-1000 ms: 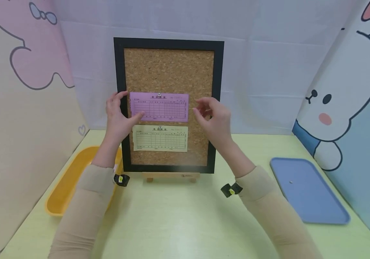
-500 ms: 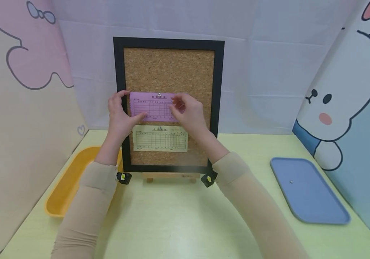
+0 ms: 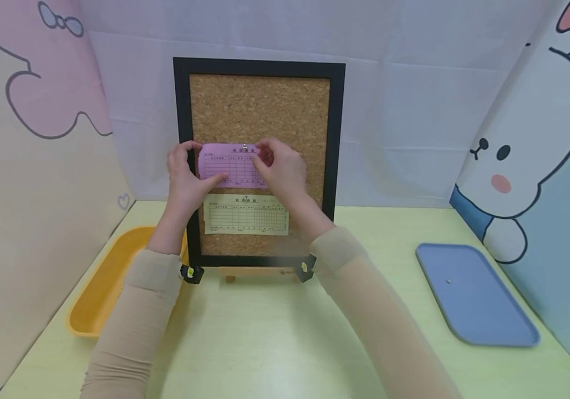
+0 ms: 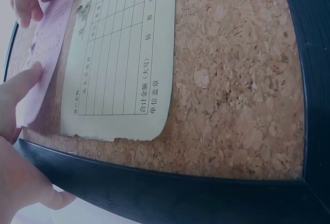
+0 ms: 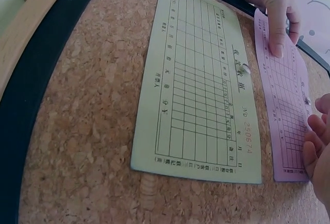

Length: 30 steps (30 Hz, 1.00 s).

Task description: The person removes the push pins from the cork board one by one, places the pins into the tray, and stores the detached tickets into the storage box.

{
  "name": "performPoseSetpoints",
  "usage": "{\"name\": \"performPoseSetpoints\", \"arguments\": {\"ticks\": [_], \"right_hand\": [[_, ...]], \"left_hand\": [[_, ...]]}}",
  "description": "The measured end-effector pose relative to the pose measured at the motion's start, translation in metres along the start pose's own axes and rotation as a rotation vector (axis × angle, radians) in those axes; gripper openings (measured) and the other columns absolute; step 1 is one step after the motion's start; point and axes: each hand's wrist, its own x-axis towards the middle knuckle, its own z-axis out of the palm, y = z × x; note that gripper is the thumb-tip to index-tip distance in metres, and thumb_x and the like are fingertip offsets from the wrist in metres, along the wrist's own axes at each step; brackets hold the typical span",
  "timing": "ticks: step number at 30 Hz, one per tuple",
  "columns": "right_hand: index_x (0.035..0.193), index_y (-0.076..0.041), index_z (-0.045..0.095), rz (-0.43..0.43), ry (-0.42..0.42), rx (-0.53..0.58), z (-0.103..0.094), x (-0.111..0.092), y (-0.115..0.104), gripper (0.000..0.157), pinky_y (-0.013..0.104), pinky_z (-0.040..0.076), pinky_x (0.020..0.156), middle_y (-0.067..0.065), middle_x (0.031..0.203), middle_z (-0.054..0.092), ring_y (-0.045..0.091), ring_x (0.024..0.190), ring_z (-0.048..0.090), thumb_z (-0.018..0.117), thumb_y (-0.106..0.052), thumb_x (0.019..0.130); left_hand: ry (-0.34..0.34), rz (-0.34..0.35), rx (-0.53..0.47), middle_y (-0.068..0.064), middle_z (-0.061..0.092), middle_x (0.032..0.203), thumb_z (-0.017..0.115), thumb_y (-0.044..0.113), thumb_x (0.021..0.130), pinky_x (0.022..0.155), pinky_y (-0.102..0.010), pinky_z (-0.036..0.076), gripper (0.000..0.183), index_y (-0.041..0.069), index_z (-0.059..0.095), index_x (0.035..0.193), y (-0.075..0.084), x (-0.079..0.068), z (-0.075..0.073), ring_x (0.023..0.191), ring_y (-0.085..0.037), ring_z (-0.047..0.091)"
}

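Note:
A pink receipt slip (image 3: pixel 220 165) is on the framed corkboard (image 3: pixel 260 108), with a small shiny pushpin (image 3: pixel 245 147) at its top middle. My left hand (image 3: pixel 183 170) grips the slip's left end, thumb (image 4: pixel 32 77) on its face and other fingers at the frame side. The slip's left edge bows slightly. My right hand (image 3: pixel 285 169) is over the slip's right part, its bent fingers and thumb close beside the pushpin and slightly apart. Below, a pale yellow-green receipt slip (image 5: pixel 198 90) hangs from its own pin (image 5: pixel 246 69).
The corkboard stands on a small wooden easel (image 3: pixel 260 271) on the table. A yellow tray (image 3: pixel 100 293) lies at the left, partly behind the left sleeve. At the right, a blue tray (image 3: pixel 479 299) bears one tiny shiny object (image 3: pixel 448 281). Cartoon-printed panels and a pale cloth surround the table.
My right hand has moved left from beside the pink slip to over its right part, close to the pin. My left hand has barely shifted; the slip's left end now bends.

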Motion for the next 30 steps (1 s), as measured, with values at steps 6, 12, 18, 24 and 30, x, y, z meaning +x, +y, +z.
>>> {"name": "performPoseSetpoints", "arguments": {"ticks": [6,12,18,24,30], "right_hand": [[0.103,-0.016,0.065,0.032,0.01,-0.104,0.005,0.005,-0.005,0.02,0.023,0.042,0.058,-0.004,0.084,0.065,0.007,0.069,0.055,0.063,-0.031,0.09],[0.1,-0.019,0.066,0.046,0.015,-0.214,0.011,0.007,-0.011,0.019,0.022,0.039,0.051,-0.007,0.08,0.063,0.005,0.063,0.053,0.062,-0.034,0.09],[0.099,-0.02,0.066,0.065,-0.01,-0.278,0.012,0.011,-0.017,0.02,0.022,0.038,0.049,-0.009,0.079,0.062,0.005,0.06,0.052,0.063,-0.037,0.089],[0.099,-0.02,0.066,0.07,-0.034,-0.285,0.013,0.013,-0.02,0.02,0.021,0.037,0.048,-0.008,0.079,0.062,0.005,0.06,0.052,0.062,-0.037,0.089],[0.097,-0.02,0.066,0.077,-0.03,-0.288,0.013,0.014,-0.021,0.019,0.02,0.037,0.049,-0.009,0.078,0.062,0.005,0.06,0.053,0.062,-0.037,0.089]], "left_hand": [[0.001,-0.008,-0.005,-0.008,0.022,0.142,0.08,0.027,0.076,0.111,-0.039,0.023,0.07,0.012,0.037,0.129,0.002,-0.001,0.0,0.132,-0.023,0.02],[-0.009,-0.028,-0.015,-0.012,0.016,0.147,0.079,0.029,0.076,0.111,-0.044,0.025,0.064,0.009,0.042,0.123,0.002,-0.003,0.001,0.134,-0.027,0.018],[-0.01,-0.028,-0.049,-0.014,0.006,0.153,0.078,0.032,0.077,0.113,-0.05,0.017,0.059,0.006,0.046,0.118,0.001,-0.005,0.0,0.142,-0.03,0.005],[-0.062,-0.005,-0.02,-0.015,0.001,0.155,0.081,0.032,0.074,0.112,-0.055,0.015,0.062,0.007,0.046,0.118,-0.004,-0.007,-0.004,0.143,-0.03,-0.003],[-0.153,0.019,0.058,-0.015,-0.006,0.155,0.084,0.028,0.071,0.108,-0.063,0.013,0.071,0.011,0.04,0.124,-0.007,-0.008,-0.01,0.143,-0.032,-0.01]]}}
